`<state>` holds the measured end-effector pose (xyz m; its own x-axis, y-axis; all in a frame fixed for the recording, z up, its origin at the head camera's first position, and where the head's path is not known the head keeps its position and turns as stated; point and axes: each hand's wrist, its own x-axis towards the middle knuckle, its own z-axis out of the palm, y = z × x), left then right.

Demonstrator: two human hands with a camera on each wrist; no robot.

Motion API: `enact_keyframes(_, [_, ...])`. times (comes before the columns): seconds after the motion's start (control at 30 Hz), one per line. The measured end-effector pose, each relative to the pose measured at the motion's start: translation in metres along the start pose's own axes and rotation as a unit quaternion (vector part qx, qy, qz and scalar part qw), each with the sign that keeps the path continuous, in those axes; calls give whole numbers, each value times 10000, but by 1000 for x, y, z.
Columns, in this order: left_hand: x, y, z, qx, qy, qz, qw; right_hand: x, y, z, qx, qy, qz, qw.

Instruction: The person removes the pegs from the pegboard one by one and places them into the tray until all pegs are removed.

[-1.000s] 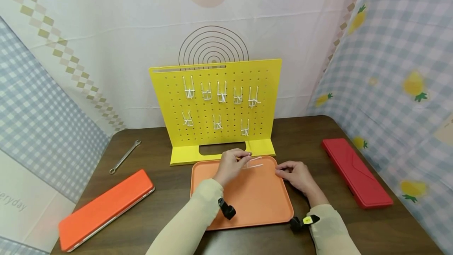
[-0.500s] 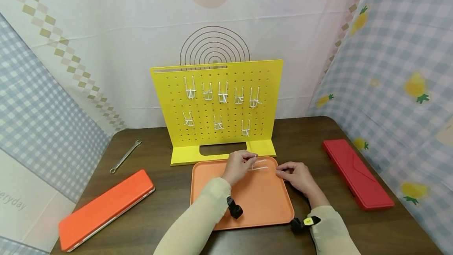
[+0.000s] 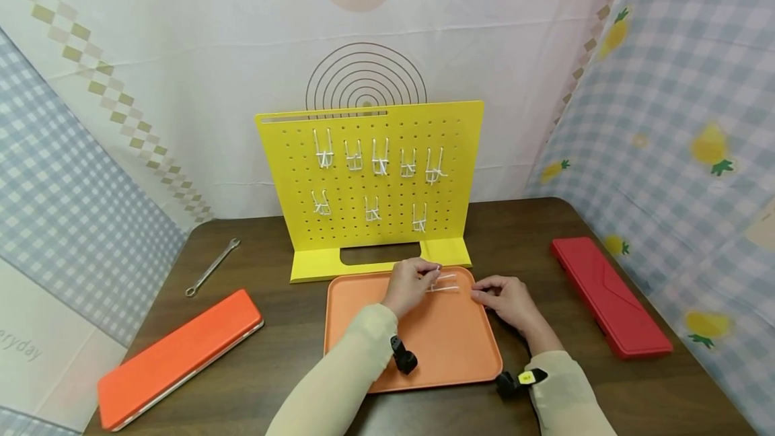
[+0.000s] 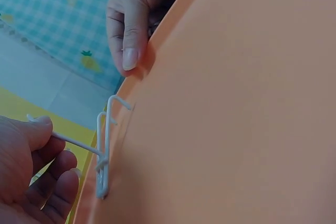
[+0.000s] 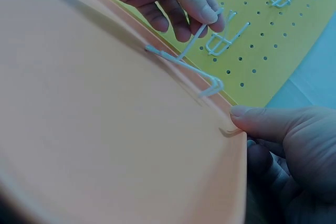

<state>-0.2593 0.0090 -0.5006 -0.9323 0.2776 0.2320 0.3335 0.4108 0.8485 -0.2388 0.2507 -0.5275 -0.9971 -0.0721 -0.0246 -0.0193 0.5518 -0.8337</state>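
Observation:
Over the far right part of an orange tray [image 3: 436, 348], my left hand [image 3: 408, 286] pinches the straight prong of a white wire pegboard hook [image 4: 106, 150] between thumb and index finger. The hook's two bent ends point right, close over the tray near its far rim, as the right wrist view shows. My right hand [image 3: 511, 301] grips the tray's right rim near the far corner, thumb on top and the other fingers partly hidden beneath. Behind the tray stands a yellow pegboard [image 3: 393, 187] carrying several similar white hooks [image 3: 380, 165] in two rows.
On the left of the dark wooden table [image 3: 290, 355] lie a combination wrench [image 3: 213, 268] and a long orange case [image 3: 181, 358]. A red case [image 3: 608, 295] lies on the right. Patterned cloths [image 3: 242, 32] hang around the back and sides.
My left hand has shifted slightly right and toward me with the hook, then nearly stopped. My right hand has stayed on the tray's rim.

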Motion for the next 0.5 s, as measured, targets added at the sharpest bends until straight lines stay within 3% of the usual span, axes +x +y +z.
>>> enact_keyframes(0.5, [0,-6,7,-129,103,-223,9996,-1,0,0,57,-54,80,9999])
